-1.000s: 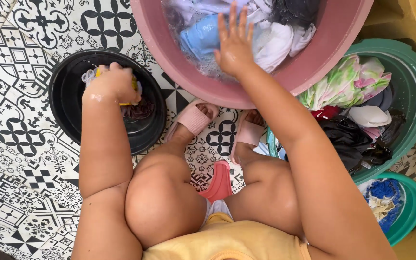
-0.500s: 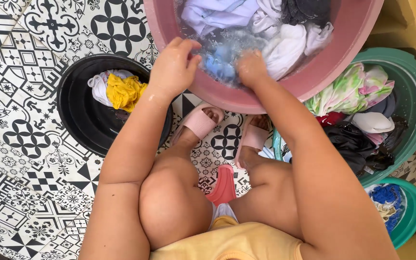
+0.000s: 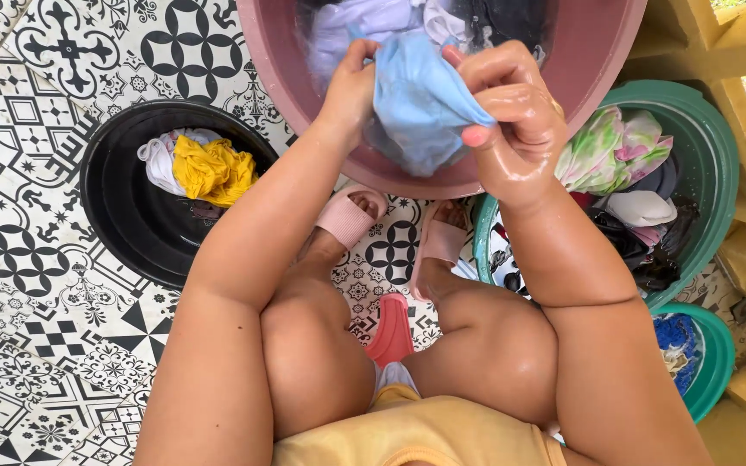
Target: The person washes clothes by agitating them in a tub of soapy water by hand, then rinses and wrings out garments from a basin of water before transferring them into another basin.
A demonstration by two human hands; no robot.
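Fingers (image 3: 477, 78) of both hands pinch the blue cloth (image 3: 416, 103) above the pink basin's (image 3: 597, 52) rim.

Seated low over patterned black-and-white tile floor (image 3: 36, 285). Both hands wet, gripping one light blue garment (image 3: 416, 99) above the pink basin (image 3: 580, 69): left hand (image 3: 351, 86) pinches its left edge, right hand (image 3: 511, 112) bunches the right side, fingers closed around the cloth. More wet laundry lies in the basin behind it (white and dark pieces, partly hidden). Black basin (image 3: 123, 216) to the left holds a yellow cloth (image 3: 209, 168) and a white cloth (image 3: 159, 160). Green tub (image 3: 705, 164) to the right is heaped with mixed clothes. Feet in pink sandals (image 3: 351, 216) just beside the pink basin.
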